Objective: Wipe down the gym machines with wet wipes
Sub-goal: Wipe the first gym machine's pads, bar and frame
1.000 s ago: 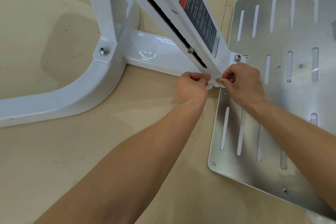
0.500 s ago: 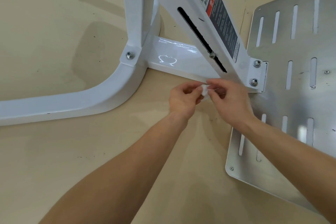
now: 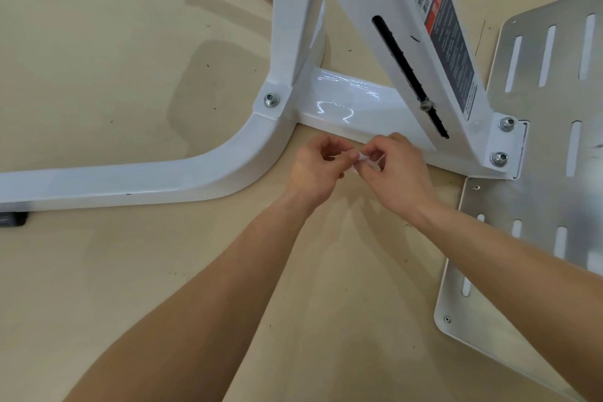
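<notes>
A small white wet wipe [image 3: 364, 162] is bunched between both hands, just in front of the gym machine's white base crossbar [image 3: 352, 104]. My left hand [image 3: 318, 170] pinches its left end with curled fingers. My right hand [image 3: 396, 173] pinches the rest, and most of the wipe is hidden inside those fingers. Both hands hover above the tan floor, a little short of the crossbar. The machine's slanted white post [image 3: 421, 42] with a black slot and a warning label rises to the upper right.
A curved white frame leg [image 3: 130, 181] runs off to the left, with a black foot [image 3: 13, 219] at its end. A slotted metal footplate [image 3: 554, 153] lies on the right. Bolts [image 3: 499, 158] fix the post's bracket. The tan floor [image 3: 163, 271] fills the foreground.
Both hands have drawn back with the wipe from the foot of the slanted post toward the left, now in front of the crossbar. The view has shifted, showing more of the curved leg.
</notes>
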Demonstrator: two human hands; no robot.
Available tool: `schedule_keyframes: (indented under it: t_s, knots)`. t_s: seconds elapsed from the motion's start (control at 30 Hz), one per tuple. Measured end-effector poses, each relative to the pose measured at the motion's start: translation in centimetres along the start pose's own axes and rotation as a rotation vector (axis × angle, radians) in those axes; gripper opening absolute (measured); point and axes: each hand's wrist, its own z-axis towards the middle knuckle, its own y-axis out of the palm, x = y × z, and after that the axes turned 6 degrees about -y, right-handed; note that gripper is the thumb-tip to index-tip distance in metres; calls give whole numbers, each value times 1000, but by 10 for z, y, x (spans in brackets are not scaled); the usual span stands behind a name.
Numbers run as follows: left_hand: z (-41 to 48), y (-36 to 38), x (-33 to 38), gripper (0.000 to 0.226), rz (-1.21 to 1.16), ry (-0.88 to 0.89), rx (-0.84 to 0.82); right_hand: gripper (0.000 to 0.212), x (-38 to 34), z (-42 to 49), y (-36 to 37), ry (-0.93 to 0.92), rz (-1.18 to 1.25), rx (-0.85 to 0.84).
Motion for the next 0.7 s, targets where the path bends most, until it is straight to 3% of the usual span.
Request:
schedule_keyframes:
  t_s: [0.13, 0.23, 0.47, 0.6, 0.7]
  knots:
    - [3, -13, 5, 27, 146, 34, -83, 18, 3, -1, 0, 15, -15, -63]
    - [9, -24, 6, 20, 275, 41, -89, 14, 5, -2, 0, 84, 94, -71]
    - [23, -21, 7, 10, 325, 91, 253, 8, 5, 0, 2, 132, 227, 50]
    - [32, -2, 24, 17, 167, 144, 386, 34, -2, 7, 4, 59, 205, 131]
    - [42, 4, 30, 16, 99, 143, 415, 63, -5, 5, 13, -30, -17, 63]
